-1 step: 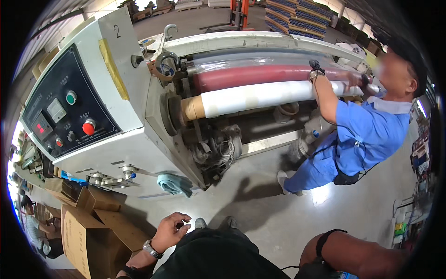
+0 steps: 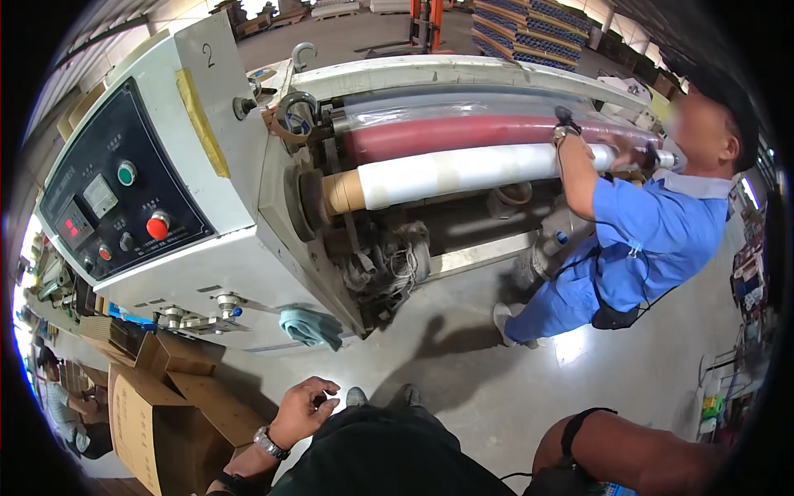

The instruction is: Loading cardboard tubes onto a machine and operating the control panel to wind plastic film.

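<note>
My left hand (image 2: 308,408) hangs at the lower middle, beside my dark trousers (image 2: 372,455). Its fingers are loosely bent and apart from the thumb, with nothing seen between them. A metal watch is on that wrist. At the lower right shows my right arm (image 2: 637,450) with a black strap round it; the right hand is out of sight. Ahead stands a roller machine with a white roll (image 2: 455,175) on a brown core, and a red roll (image 2: 447,136) behind it. A co-worker in blue (image 2: 653,219) reaches to the white roll's right end.
The machine's control panel (image 2: 124,182) has a red and a green button. A teal cloth (image 2: 310,326) hangs from the lower cabinet. Open cardboard boxes (image 2: 136,426) stand at the lower left. Another person (image 2: 62,405) is at the far left. Stacked rolls (image 2: 529,31) stand behind.
The co-worker's hands have shifted slightly at the right end of the white roll, and their upper body has moved a little. My arms look unchanged.
</note>
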